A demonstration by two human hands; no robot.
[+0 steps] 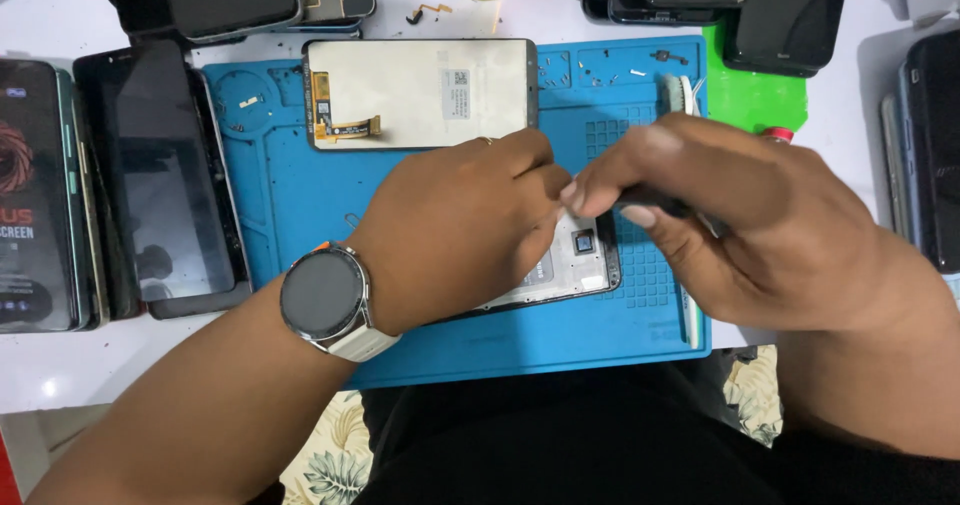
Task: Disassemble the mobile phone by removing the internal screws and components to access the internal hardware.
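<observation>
Working on: an opened phone body (572, 265) lying back-up on the blue repair mat (300, 195), mostly hidden under the two hands — only its right end with the small square camera module (584, 243) shows.
Left hand (455, 230): lies across the phone, pressing it to the mat; fingers curled down and closed over its upper edge, a ring on one, a round watch (327, 300) on the wrist.
Right hand (735, 230): fingers pinched shut around a slim dark tool (650, 201), its tip aimed at the phone's top end; the tip itself is hidden between the thumbs.
Done, by the look of it: the display panel (420, 93) is already off — it lies face down above the hands, orange flex cable showing.
Left to do: judging by the tool at the frame, inner parts are yet to be freed; how many cannot be told.
Loose bits: small screws (610, 70) in the mat's upper trays.
Around: other phones (160, 175) ranged on the white surface (130, 365) to the left and at the top.
</observation>
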